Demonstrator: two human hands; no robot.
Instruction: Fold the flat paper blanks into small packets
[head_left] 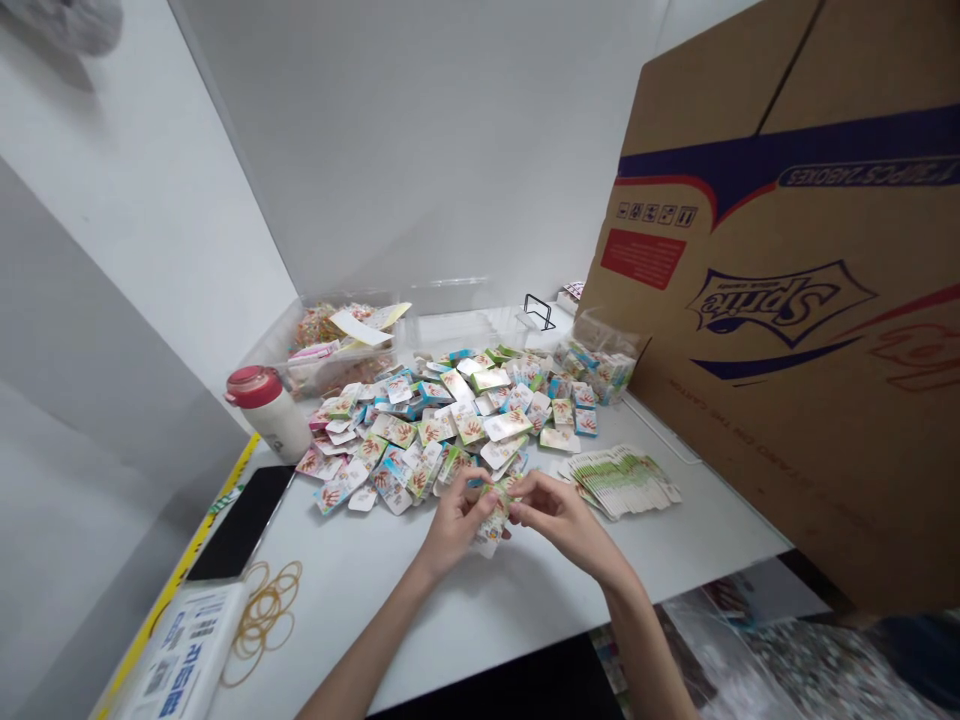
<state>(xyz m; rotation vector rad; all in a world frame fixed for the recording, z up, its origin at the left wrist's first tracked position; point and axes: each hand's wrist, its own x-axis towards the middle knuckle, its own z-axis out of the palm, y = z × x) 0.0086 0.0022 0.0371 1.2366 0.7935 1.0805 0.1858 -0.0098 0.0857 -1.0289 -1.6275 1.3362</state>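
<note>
Near the front of the white table, my left hand [459,515] and my right hand [551,508] meet over a small green-and-white printed carton [491,525]. The left fingers and thumb close around its left side. From the right, my thumb and forefinger pinch at its upper edge. Part of the carton is hidden by the fingers. Just beyond the hands spreads a heap of small printed cartons [450,415] in green, blue and pink. To the right of my right hand lies a fanned row of flat green-and-white cartons [622,480].
A large brown cardboard box [765,400] rises on the right. Along the left are a red-lidded bottle [274,425], a black phone [244,525], rubber bands [266,610] and a white package [184,650]. Clear bins [300,375] stand behind, and a black wire stand [538,312].
</note>
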